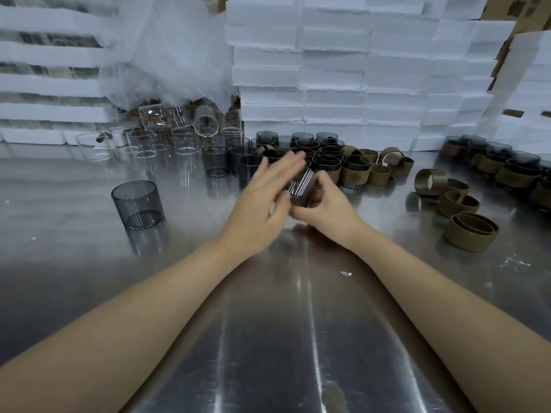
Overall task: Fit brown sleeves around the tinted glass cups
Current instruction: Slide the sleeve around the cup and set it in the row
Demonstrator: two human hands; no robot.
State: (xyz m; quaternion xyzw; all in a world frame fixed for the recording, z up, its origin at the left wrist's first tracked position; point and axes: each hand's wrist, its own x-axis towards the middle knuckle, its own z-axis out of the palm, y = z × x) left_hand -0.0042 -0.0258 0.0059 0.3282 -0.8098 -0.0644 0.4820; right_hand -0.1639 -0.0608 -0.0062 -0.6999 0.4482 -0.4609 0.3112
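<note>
So the right hand [323, 208] is curled round a tinted glass cup [301, 186] at dead centre, probably to steady it. The left hand [262, 201] lies flat-fingered against it, blurry, gripping nothing. Loose brown sleeves [459, 204] sit at 3 o'clock on the tabletop [283, 323], handy to grab.

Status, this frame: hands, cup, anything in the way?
Right hand grips tinted cup, tilted. Left hand open, fingers straight beside it, blurred. Loose brown sleeves lie to the right, nothing between.
</note>
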